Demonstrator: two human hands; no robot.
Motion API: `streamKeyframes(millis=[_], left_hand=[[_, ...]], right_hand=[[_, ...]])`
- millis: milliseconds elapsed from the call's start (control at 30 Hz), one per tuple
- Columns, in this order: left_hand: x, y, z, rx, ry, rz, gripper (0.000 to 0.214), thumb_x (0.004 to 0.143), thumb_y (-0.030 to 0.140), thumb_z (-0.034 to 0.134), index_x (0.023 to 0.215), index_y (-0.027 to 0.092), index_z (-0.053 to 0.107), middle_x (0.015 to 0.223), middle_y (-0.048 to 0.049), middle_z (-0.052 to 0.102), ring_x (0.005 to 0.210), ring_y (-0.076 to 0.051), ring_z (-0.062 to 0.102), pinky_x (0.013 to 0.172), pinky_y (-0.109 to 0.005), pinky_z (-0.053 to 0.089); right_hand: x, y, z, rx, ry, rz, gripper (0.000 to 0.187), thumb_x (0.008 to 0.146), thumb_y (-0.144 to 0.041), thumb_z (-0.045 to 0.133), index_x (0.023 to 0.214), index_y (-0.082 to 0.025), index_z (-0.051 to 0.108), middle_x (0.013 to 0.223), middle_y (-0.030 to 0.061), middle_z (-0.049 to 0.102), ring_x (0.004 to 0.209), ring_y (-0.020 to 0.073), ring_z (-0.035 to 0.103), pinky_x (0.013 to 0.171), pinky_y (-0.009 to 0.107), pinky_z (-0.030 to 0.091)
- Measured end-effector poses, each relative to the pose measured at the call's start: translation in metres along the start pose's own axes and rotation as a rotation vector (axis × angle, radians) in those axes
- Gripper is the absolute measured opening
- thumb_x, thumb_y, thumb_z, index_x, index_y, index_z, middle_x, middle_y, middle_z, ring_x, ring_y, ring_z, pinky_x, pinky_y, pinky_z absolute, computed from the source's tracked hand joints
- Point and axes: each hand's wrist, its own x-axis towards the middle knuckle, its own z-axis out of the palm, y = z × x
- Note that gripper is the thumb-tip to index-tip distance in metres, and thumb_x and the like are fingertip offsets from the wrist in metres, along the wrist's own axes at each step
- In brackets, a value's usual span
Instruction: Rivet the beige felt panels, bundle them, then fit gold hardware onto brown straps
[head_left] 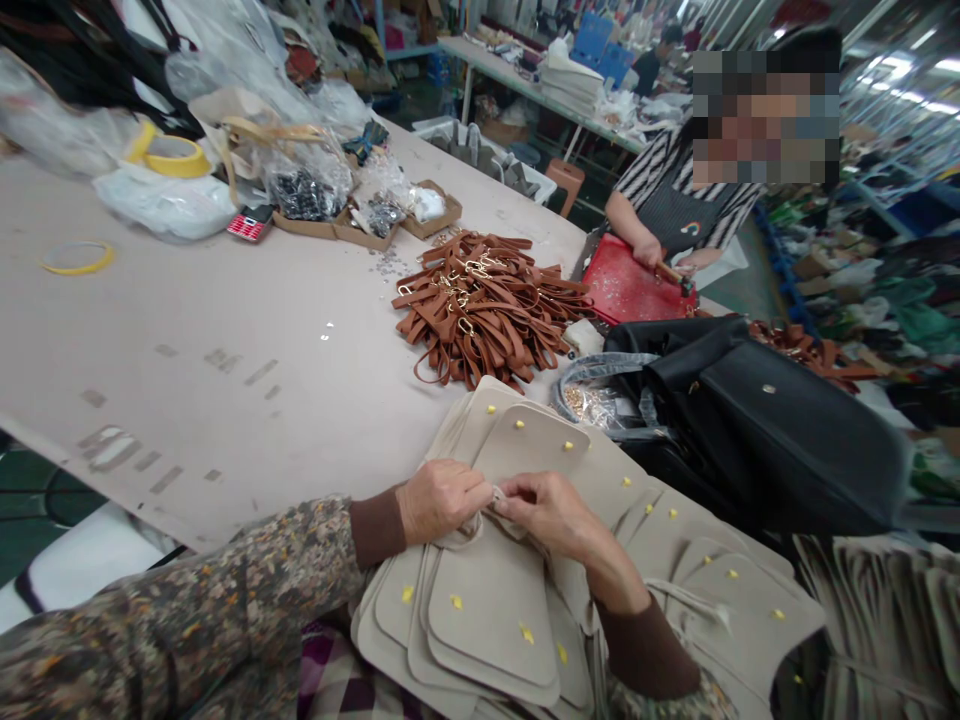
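Observation:
My left hand and my right hand meet over a stack of beige bag panels in front of me. The fingertips of both pinch a beige tie strip, which looks twisted or knotted between them and runs across the stack. Small yellow marks dot the panels, whose rounded corners fan out toward me. More beige panels lie to the right, with a loose pale tie on top.
A pile of brown straps with gold rings lies ahead. A black bag sits at the right, above bundled beige pieces. Across the table, a person works over a red board. Yellow tape lies at the back left.

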Motion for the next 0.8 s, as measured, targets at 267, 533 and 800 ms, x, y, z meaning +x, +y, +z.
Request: streamKeyframes(millis=[267,533,800], left_hand=[[-0.001,0.0,0.002,-0.047,-0.014,-0.039,0.03,0.096,0.012,0.034,0.07,0.019,0.047,0.061,0.001,0.05,0.055,-0.015,0.046,0.054,-0.028,0.035],[0.0,0.001,0.001,-0.087,-0.087,-0.166,0.02,0.093,0.014,0.041,0.077,0.019,0.053,0.063,0.001,0.054,0.058,-0.014,0.051,0.054,-0.026,0.037],[-0.004,-0.038,-0.047,-0.446,-0.259,-0.349,0.033,0.101,0.031,0.033,0.086,0.016,0.057,0.077,-0.0018,0.061,0.071,-0.013,0.057,0.068,-0.022,0.044]], right_hand=[[-0.001,-0.01,0.008,0.066,0.201,-0.086,0.022,0.084,-0.034,0.058,0.069,-0.018,0.057,0.062,-0.0033,0.053,0.06,0.0106,0.044,0.057,0.022,0.034],[-0.015,-0.021,-0.01,0.171,0.276,0.075,0.043,0.074,-0.048,0.071,0.105,-0.02,0.064,0.054,-0.0085,0.041,0.046,0.0096,0.034,0.045,0.022,0.027],[-0.062,0.003,-0.041,-0.09,-0.139,0.084,0.043,0.091,-0.047,0.051,0.064,-0.019,0.068,0.053,-0.0014,0.052,0.05,0.0115,0.041,0.048,0.024,0.03]])
